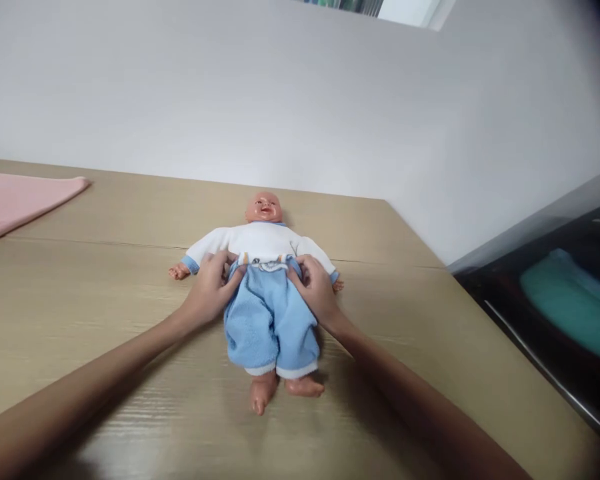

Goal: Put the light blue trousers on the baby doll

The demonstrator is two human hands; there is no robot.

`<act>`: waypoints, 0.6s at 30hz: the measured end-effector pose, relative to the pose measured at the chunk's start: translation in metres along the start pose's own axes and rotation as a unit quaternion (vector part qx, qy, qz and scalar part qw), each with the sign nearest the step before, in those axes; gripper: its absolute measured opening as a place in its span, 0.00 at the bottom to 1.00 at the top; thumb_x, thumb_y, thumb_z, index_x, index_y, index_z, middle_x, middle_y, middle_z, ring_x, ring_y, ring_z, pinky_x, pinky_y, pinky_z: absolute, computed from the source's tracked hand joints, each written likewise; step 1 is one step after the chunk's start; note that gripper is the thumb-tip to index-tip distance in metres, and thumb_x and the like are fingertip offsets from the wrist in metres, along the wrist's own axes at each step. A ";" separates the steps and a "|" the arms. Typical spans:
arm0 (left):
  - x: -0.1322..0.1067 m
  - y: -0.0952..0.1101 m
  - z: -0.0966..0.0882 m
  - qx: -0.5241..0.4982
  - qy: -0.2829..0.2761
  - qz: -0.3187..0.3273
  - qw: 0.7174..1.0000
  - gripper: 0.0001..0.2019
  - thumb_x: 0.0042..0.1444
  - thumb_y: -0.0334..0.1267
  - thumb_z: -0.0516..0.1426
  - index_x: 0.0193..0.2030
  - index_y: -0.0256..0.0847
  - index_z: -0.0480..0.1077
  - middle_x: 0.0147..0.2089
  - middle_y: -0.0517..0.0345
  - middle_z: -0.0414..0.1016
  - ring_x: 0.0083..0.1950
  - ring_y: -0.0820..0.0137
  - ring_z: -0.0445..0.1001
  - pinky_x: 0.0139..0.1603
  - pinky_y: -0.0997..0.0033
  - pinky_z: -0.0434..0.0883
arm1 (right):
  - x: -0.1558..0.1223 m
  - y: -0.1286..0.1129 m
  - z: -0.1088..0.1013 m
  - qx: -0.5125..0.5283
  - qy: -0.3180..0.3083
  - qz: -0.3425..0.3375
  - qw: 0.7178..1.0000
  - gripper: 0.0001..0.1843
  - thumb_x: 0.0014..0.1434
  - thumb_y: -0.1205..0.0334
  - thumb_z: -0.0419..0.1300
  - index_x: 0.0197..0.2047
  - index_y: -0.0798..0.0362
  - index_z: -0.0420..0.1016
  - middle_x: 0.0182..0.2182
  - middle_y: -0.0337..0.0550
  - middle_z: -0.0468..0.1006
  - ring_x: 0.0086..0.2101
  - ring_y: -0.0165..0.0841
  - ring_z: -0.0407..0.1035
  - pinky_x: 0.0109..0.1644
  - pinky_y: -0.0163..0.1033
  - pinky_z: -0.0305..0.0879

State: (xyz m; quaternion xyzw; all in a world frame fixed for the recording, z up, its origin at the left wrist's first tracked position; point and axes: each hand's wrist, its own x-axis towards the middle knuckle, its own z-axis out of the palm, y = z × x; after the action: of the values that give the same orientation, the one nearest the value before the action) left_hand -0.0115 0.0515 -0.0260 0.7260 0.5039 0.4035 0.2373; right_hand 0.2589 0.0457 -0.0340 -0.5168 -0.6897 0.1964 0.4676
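Note:
A baby doll (265,209) lies on its back on the wooden table, head away from me and bare feet toward me. It wears a white long-sleeved top (260,239) with blue cuffs and light blue pants (273,313) with white hems. At the waist, my left hand (214,283) pinches the left side of the pants' waistband. On the opposite side my right hand (314,287) pinches the waistband too. The white, patterned front of the waistband shows between both hands, over the lower edge of the top.
A pink cloth (25,200) lies at the table's far left. The wooden table (145,373) meets a pale wall (230,100) behind. Past the table's right edge is a dark glossy surface with a teal item (573,303).

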 end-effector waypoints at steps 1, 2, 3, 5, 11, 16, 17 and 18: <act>-0.001 0.000 -0.002 0.029 0.012 0.027 0.999 0.13 0.72 0.53 0.57 0.48 0.46 0.69 0.46 0.52 0.74 0.51 0.54 0.71 0.54 0.53 0.70 | 0.000 -0.003 -0.002 -0.012 -0.002 -0.021 1.000 0.12 0.72 0.47 0.62 0.42 0.45 0.73 0.39 0.44 0.77 0.42 0.46 0.71 0.50 0.48 0.67; -0.001 -0.001 -0.003 0.046 0.009 0.041 0.998 0.13 0.72 0.53 0.57 0.47 0.46 0.69 0.48 0.51 0.74 0.53 0.53 0.71 0.57 0.52 0.69 | 0.001 -0.006 -0.003 -0.017 -0.009 -0.029 0.999 0.11 0.72 0.48 0.61 0.43 0.45 0.73 0.40 0.45 0.77 0.43 0.46 0.72 0.51 0.49 0.67; 0.001 -0.002 -0.004 0.044 -0.006 0.038 0.998 0.13 0.73 0.53 0.56 0.45 0.46 0.68 0.48 0.52 0.74 0.52 0.54 0.71 0.56 0.52 0.68 | 0.002 -0.007 -0.004 -0.014 -0.018 -0.020 1.000 0.11 0.73 0.48 0.60 0.44 0.44 0.73 0.40 0.44 0.77 0.42 0.46 0.72 0.50 0.48 0.66; 0.010 -0.005 -0.005 -0.005 -0.046 -0.007 0.999 0.15 0.76 0.55 0.53 0.44 0.47 0.65 0.41 0.58 0.72 0.45 0.59 0.70 0.50 0.57 0.67 | 0.010 -0.006 0.000 0.013 -0.029 0.042 0.999 0.14 0.74 0.43 0.60 0.47 0.44 0.72 0.34 0.39 0.74 0.36 0.43 0.70 0.45 0.46 0.64; 0.027 -0.015 0.000 -0.154 -0.060 -0.106 0.980 0.22 0.72 0.64 0.58 0.44 0.45 0.68 0.37 0.62 0.70 0.40 0.63 0.69 0.41 0.63 0.67 | 0.026 0.011 0.012 0.064 -0.019 0.124 0.990 0.27 0.67 0.28 0.62 0.40 0.46 0.71 0.35 0.39 0.75 0.39 0.42 0.70 0.48 0.45 0.66; -0.013 -0.016 0.000 -0.172 -0.038 -0.158 0.972 0.21 0.65 0.61 0.61 0.43 0.44 0.71 0.41 0.58 0.75 0.45 0.59 0.74 0.48 0.59 0.72 | -0.011 0.015 -0.005 0.113 -0.057 0.185 0.975 0.26 0.68 0.31 0.64 0.37 0.47 0.77 0.38 0.46 0.84 0.44 0.47 0.76 0.56 0.50 0.74; -0.022 -0.015 0.001 -0.185 -0.043 -0.179 0.965 0.19 0.66 0.59 0.61 0.44 0.44 0.70 0.42 0.58 0.75 0.46 0.58 0.74 0.49 0.58 0.73 | -0.020 0.015 -0.007 0.130 -0.061 0.196 0.970 0.26 0.70 0.31 0.62 0.40 0.47 0.79 0.39 0.48 0.85 0.45 0.48 0.78 0.56 0.52 0.76; -0.029 -0.014 0.003 -0.197 -0.048 -0.199 0.959 0.18 0.68 0.58 0.59 0.44 0.45 0.70 0.41 0.58 0.75 0.46 0.58 0.75 0.50 0.58 0.74 | -0.027 0.015 -0.008 0.145 -0.064 0.201 0.967 0.27 0.72 0.31 0.59 0.45 0.48 0.81 0.41 0.50 0.87 0.45 0.49 0.80 0.55 0.53 0.78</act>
State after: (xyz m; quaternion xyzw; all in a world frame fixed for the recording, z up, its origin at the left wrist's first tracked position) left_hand -0.0207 0.0303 -0.0480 0.5680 0.5370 0.4042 0.4750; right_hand 0.2744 0.0254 -0.0535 -0.5580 -0.5641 0.4174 0.4430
